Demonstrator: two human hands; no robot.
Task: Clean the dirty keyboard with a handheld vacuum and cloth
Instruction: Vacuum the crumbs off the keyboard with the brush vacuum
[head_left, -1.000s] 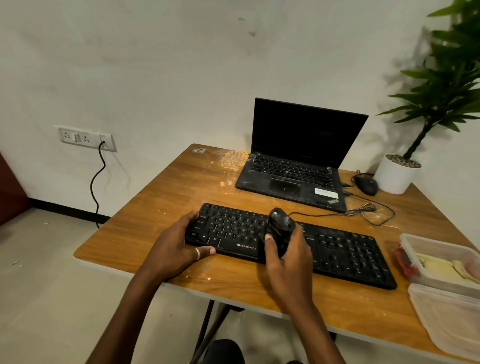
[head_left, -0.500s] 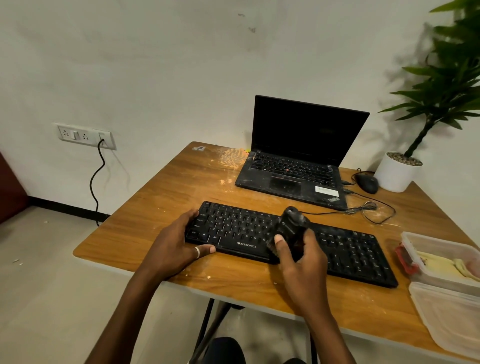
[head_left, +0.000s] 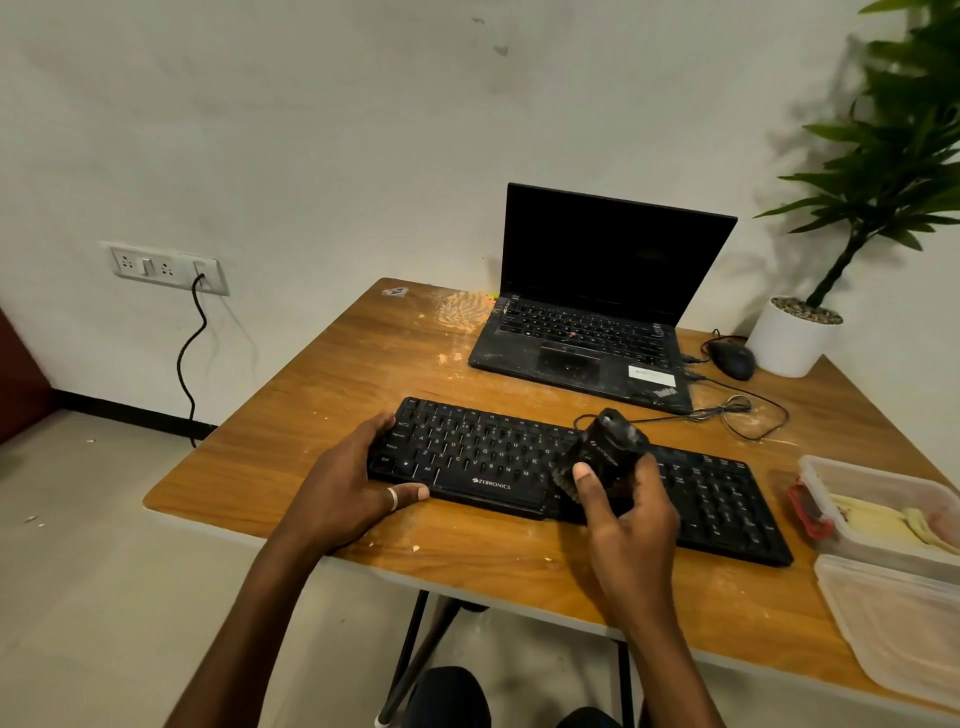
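A black keyboard (head_left: 488, 457) lies across the front of the wooden table (head_left: 322, 410). My left hand (head_left: 353, 483) grips its left end, thumb along the front edge. My right hand (head_left: 623, 514) is closed around a small black handheld vacuum (head_left: 608, 452), which stands on the keys right of the space bar with its brush end down. A clear plastic box (head_left: 883, 514) at the right holds pale yellow cloth-like material.
An open black laptop (head_left: 587, 338) sits behind the keyboard, with a black mouse (head_left: 732, 359) and loose cable (head_left: 737, 410) to its right. A white plant pot (head_left: 789, 338) stands at the back right corner. A box lid (head_left: 904, 623) lies at the front right. Crumbs dot the table.
My right hand has slid the vacuum to the right along the keyboard, from about its middle toward the right half. My left hand has stayed on the left end.
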